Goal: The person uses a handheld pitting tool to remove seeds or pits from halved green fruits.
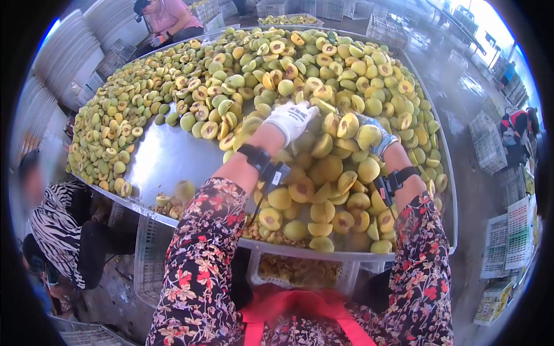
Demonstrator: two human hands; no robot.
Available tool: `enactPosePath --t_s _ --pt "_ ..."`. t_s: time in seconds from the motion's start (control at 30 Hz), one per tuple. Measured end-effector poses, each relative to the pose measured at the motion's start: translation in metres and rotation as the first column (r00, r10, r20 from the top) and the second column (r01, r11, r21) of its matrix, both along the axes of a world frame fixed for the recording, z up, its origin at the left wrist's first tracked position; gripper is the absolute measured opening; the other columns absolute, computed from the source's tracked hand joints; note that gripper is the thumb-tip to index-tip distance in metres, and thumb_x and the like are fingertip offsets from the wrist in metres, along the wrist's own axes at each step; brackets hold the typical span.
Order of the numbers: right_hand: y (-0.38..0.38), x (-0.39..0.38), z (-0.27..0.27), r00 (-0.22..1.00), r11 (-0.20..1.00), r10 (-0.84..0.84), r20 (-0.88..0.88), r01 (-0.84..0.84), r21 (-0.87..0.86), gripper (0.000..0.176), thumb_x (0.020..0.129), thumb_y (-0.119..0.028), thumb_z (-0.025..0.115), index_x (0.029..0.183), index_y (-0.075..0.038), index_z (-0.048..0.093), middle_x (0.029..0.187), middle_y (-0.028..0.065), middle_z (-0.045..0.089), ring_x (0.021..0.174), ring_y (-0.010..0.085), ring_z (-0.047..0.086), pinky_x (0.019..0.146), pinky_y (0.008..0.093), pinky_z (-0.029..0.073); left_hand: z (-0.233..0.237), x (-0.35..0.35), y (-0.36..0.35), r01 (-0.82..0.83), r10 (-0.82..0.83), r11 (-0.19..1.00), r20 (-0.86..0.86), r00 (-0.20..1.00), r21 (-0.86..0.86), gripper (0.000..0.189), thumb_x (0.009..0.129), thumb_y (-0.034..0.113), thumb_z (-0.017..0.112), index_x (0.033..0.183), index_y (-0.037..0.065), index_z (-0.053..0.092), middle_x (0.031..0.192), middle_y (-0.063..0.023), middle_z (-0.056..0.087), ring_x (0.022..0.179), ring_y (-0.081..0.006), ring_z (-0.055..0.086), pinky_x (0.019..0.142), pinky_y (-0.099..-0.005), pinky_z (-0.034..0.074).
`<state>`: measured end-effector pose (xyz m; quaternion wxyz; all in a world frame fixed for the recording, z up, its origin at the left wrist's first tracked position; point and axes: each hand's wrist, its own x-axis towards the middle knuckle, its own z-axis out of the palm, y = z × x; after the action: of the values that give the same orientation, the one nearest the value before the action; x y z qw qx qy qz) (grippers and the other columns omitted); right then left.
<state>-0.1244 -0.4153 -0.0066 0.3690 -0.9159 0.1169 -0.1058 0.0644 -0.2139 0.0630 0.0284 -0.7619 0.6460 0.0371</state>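
A large heap of halved yellow-green peaches [323, 210], several with brown pit hollows showing, lies on a metal table [164, 153]. My left hand [291, 120], in a white glove, reaches over the heap with its fingers stretched onto the fruit; fruit partly hides the fingertips. To its right is my right hand [385, 140] in a blue-grey patterned glove, curled against a peach half [368, 137] that covers most of its fingers. More halves lie between and below my hands, some blurred by motion.
A raised rim [323, 252] borders the table's near side, with a crate of scraps [300, 271] under it. One person in zebra print [57, 230] crouches at left; another in pink [173, 20] is at the far side. Plastic crates [490, 141] stand at right.
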Motion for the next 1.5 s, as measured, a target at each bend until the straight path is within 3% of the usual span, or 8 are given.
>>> enactPosePath --t_s 0.33,0.5,0.77,0.93,1.0,1.1,1.23,1.5 --pt "0.101 -0.073 0.038 0.931 0.886 -0.359 -0.063 0.319 -0.336 0.036 0.095 -0.03 0.059 0.124 -0.01 0.057 0.112 0.0209 0.067 0.103 0.0401 0.064 0.087 0.0471 0.051 0.028 -0.046 0.014 -0.051 0.051 0.999 0.035 0.998 0.003 0.05 0.09 0.027 0.062 0.135 0.008 0.051 0.128 -0.0189 0.059 0.118 -0.0344 0.058 0.098 -0.0432 0.049" --pt "0.123 -0.093 0.005 0.935 0.633 -0.332 0.123 0.317 -0.706 0.042 0.089 -0.025 0.063 0.131 -0.02 0.057 0.138 0.0151 0.054 0.127 0.0369 0.051 0.101 0.0478 0.045 0.026 -0.058 0.053 -0.373 0.183 0.872 -0.495 0.849 -0.317 0.052 0.084 0.03 0.068 0.126 0.001 0.055 0.103 -0.0159 0.068 0.093 -0.0297 0.068 0.08 -0.0362 0.055" --pt "0.163 -0.128 0.047 0.888 0.95 -0.283 0.364 0.311 -0.021 0.039 0.092 -0.021 0.068 0.123 -0.003 0.054 0.103 0.0213 0.067 0.096 0.0415 0.065 0.08 0.0446 0.053 -0.001 -0.14 0.156 -0.61 -0.089 0.759 -0.891 -0.446 0.229 0.042 0.098 0.053 0.054 0.118 0.016 0.06 0.095 0.001 0.065 0.067 -0.0126 0.064 0.049 -0.0239 0.047" --pt "0.224 -0.171 0.05 0.962 0.977 -0.105 0.252 0.052 0.209 0.041 0.094 -0.018 0.064 0.127 0.001 0.047 0.099 0.0248 0.065 0.094 0.0424 0.064 0.08 0.0436 0.05 -0.023 -0.171 0.176 -0.539 -0.191 0.835 -0.864 -0.465 0.106 0.042 0.096 0.037 0.06 0.125 0.008 0.056 0.106 -0.0059 0.064 0.086 -0.0179 0.066 0.062 -0.0266 0.053" --pt "0.242 -0.183 0.05 0.986 0.958 -0.076 0.145 0.032 0.284 0.042 0.094 -0.018 0.065 0.127 0.0 0.047 0.103 0.0243 0.064 0.097 0.0394 0.064 0.082 0.044 0.049 -0.018 -0.156 0.188 -0.353 -0.252 0.858 -0.904 0.344 -0.374 0.044 0.09 0.02 0.063 0.129 0.004 0.053 0.114 -0.0092 0.06 0.1 -0.0203 0.062 0.076 -0.0296 0.053" --pt "0.258 -0.198 0.048 0.976 0.959 -0.083 0.2 0.024 0.283 0.042 0.094 -0.019 0.066 0.127 0.0 0.048 0.099 0.0233 0.064 0.092 0.0386 0.063 0.081 0.0434 0.049 0.036 -0.146 0.187 -0.555 -0.007 0.829 -0.991 -0.133 0.068 0.031 0.096 0.025 0.059 0.12 0.006 0.055 0.1 -0.0053 0.06 0.074 -0.0146 0.062 0.053 -0.0257 0.047" --pt "0.258 -0.207 0.064 0.984 0.871 -0.064 0.168 -0.028 0.491 0.039 0.094 -0.017 0.066 0.124 -0.001 0.049 0.087 0.0183 0.064 0.074 0.0343 0.061 0.071 0.0395 0.05 0.127 -0.133 0.228 -0.558 0.128 0.825 -0.932 0.338 -0.089 0.024 0.099 0.03 0.057 0.107 0.008 0.055 0.083 -0.004 0.061 0.058 -0.0117 0.064 0.041 -0.0234 0.047" --pt "0.309 -0.211 0.101 0.875 0.843 0.089 0.475 -0.32 0.433 0.03 0.095 -0.015 0.063 0.118 -0.001 0.051 0.085 0.0232 0.065 0.083 0.0421 0.067 0.069 0.0433 0.051 0.11 -0.204 0.295 -0.669 -0.043 0.696 -0.946 0.322 -0.26 0.033 0.103 0.028 0.05 0.122 0.002 0.055 0.099 -0.0117 0.067 0.084 -0.0205 0.07 0.073 -0.033 0.059"
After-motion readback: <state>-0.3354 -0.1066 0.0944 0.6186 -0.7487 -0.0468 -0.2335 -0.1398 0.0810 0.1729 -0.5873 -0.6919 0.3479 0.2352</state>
